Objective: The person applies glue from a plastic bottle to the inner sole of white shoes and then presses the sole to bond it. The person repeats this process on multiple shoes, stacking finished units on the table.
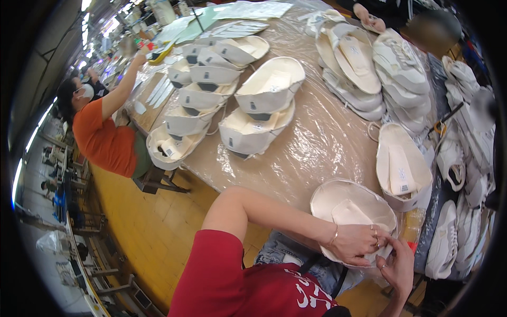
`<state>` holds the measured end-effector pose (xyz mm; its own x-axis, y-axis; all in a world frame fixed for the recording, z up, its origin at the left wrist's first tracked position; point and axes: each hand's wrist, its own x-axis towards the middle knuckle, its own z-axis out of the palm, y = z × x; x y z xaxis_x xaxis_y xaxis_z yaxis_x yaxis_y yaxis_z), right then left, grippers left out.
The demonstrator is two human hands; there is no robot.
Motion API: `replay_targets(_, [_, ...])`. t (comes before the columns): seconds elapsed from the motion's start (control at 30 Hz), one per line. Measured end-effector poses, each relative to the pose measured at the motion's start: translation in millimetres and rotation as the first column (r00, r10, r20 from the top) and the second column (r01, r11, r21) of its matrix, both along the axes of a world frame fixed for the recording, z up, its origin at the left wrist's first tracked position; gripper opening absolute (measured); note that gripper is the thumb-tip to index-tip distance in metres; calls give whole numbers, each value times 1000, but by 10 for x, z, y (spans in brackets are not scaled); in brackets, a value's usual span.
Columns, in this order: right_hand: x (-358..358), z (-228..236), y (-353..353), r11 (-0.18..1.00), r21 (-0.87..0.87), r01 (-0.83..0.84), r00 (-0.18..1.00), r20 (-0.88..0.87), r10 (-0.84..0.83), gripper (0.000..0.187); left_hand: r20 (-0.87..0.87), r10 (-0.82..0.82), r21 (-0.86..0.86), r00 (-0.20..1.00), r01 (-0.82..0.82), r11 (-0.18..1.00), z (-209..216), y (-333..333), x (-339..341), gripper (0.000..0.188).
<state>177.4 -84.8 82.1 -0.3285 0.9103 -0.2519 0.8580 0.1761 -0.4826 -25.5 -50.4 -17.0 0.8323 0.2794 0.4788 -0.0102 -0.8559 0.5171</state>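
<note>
Left hand (358,244) fingers clasped over the near rim of a cream shoe upper (351,210), right hand (400,269) pinching its edge, plastic-covered worktop (311,148) beneath

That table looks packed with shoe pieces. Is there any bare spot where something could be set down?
Yes: the plastic-covered table is bare between the middle stacks of white shoe uppers and the right-hand pile, down to the near edge. It is crowded along the left rows and around the upper under both hands.

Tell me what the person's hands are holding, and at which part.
Both hands, left hand and right hand, hold a white shoe upper at its near rim, the end closest to the person.
</note>
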Motion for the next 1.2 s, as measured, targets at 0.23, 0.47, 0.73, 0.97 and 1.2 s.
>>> replay_targets(0.23, [11,17,-28,986,139,-92,993,86,81,60,-2,34,-166,999,-34,986,30,61,73,41])
replay_targets(0.47, [87,-32,-127,999,-12,48,998,-31,-48,56,-108,127,-189,986,-146,971,-19,-22,48,58])
replay_targets(0.73, [-10,-25,-75,990,1,143,989,23,-143,56,-315,369,297,875,-278,913,5,-175,8,71])
replay_targets(0.97, [-35,14,-104,984,-9,178,982,58,-177,58,-402,393,285,827,-295,912,-53,-278,3,73])
replay_targets(1.2, [-40,42,-91,988,-60,144,989,45,-141,62,-251,242,291,937,-165,942,-98,-83,19,74])
